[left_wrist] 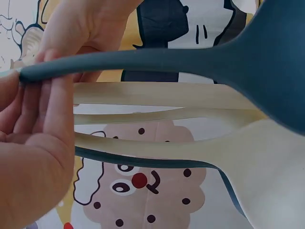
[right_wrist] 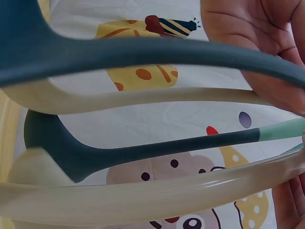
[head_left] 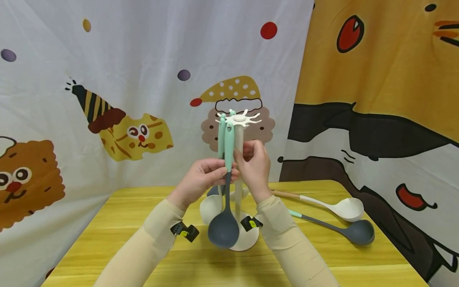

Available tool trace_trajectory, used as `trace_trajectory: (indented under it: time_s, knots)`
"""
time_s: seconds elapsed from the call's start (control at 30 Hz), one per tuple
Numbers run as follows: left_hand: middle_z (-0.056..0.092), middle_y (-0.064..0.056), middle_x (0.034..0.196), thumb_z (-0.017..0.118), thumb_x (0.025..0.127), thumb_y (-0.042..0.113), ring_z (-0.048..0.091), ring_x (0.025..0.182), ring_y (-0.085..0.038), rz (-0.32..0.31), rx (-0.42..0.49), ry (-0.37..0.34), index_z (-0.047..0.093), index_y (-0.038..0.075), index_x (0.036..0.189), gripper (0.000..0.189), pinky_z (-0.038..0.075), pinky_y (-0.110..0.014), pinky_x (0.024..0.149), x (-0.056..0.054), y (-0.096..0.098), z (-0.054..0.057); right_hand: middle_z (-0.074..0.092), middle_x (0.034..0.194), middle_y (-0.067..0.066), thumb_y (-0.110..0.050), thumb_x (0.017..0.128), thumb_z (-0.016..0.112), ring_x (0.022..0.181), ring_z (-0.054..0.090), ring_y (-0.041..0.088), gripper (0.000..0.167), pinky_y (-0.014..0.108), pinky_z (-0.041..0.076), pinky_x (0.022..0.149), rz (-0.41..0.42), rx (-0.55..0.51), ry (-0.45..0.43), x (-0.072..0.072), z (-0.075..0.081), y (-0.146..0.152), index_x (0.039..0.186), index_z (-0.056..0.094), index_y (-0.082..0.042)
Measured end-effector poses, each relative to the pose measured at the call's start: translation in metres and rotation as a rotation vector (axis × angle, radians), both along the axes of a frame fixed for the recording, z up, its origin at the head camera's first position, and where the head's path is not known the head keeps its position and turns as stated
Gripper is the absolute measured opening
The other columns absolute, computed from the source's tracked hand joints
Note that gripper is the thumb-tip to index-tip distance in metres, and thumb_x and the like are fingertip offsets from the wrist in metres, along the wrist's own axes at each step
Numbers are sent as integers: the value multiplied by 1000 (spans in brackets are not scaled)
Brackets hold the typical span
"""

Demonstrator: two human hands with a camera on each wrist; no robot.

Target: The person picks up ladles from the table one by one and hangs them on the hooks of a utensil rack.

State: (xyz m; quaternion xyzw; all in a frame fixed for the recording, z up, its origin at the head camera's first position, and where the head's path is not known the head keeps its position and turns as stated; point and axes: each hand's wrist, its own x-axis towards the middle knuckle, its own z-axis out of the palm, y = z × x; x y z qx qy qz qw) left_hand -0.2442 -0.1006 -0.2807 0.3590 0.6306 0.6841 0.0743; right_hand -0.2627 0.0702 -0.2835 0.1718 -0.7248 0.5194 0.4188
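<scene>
Left fingers (head_left: 214, 163) pinch the front ladle (head_left: 227, 191), likely light and stiff, best held by its green handle (head_left: 229, 147); right fingers (head_left: 255, 146) grip the stand (head_left: 238, 195).

Curled left hand (head_left: 203, 175) beside right hand (head_left: 256, 167)

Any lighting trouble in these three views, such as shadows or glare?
Head view: bright overall, soft shadow on the tabletop below the front gray ladle; left wrist view: dimmer, that ladle's close bowl quite dark, no obvious glare; right wrist view: also dim, pale reflections streaking the stand's pole.
</scene>
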Motion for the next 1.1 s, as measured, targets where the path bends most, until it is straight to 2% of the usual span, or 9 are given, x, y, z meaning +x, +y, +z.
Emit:
trace_trajectory:
  time_s: [0.13, 0.4, 0.6, 0.73, 0.93, 1.1]
  knots:
    - [72, -14, 108, 57, 101, 10, 68, 105, -26, 54, -56, -9, 60, -13, 125, 33, 53, -42, 93, 2, -2, -4, 63, 91, 14, -8, 86, 75, 73, 65, 25, 24, 34, 53, 67, -5, -3, -3, 0, 0, 0, 101, 60, 2]
    - [69, -18, 113, 58, 100, 13, 68, 103, -26, 99, -117, 6, 62, -7, 127, 34, 54, -42, 91, 4, -6, -12, 63, 90, 15, -5, 85, 74, 74, 65, 27, 23, 36, 54, 68, -17, 0, -1, -1, 0, 1, 101, 59, 2]
    - [69, -20, 113, 58, 101, 16, 66, 106, -37, 150, -129, 44, 62, -7, 126, 34, 54, -44, 90, 5, -11, -18, 63, 90, 15, -3, 85, 74, 74, 65, 27, 22, 37, 54, 68, -21, -2, -3, -2, -1, 1, 101, 59, 3]
    - [70, -19, 110, 59, 101, 17, 64, 105, -42, 229, -136, 98, 64, -6, 122, 31, 55, -43, 88, 7, -16, -15, 64, 90, 15, -4, 85, 74, 74, 65, 27, 22, 37, 54, 68, -22, -3, -4, -3, 0, 0, 101, 59, 3]
    - [71, -14, 103, 62, 100, 17, 67, 98, -35, 368, -177, 169, 67, -2, 118, 27, 56, -35, 86, 8, -25, -6, 63, 91, 15, -4, 86, 74, 75, 65, 27, 22, 37, 54, 68, -18, 0, -15, -1, 1, 0, 101, 60, 2]
    - [70, -11, 101, 64, 98, 20, 65, 97, -32, 500, -168, 201, 68, 2, 116, 26, 54, -34, 86, 7, -29, 6, 63, 91, 15, -3, 85, 74, 76, 65, 27, 22, 36, 54, 68, -20, 1, -14, -2, 0, -1, 101, 60, 2]
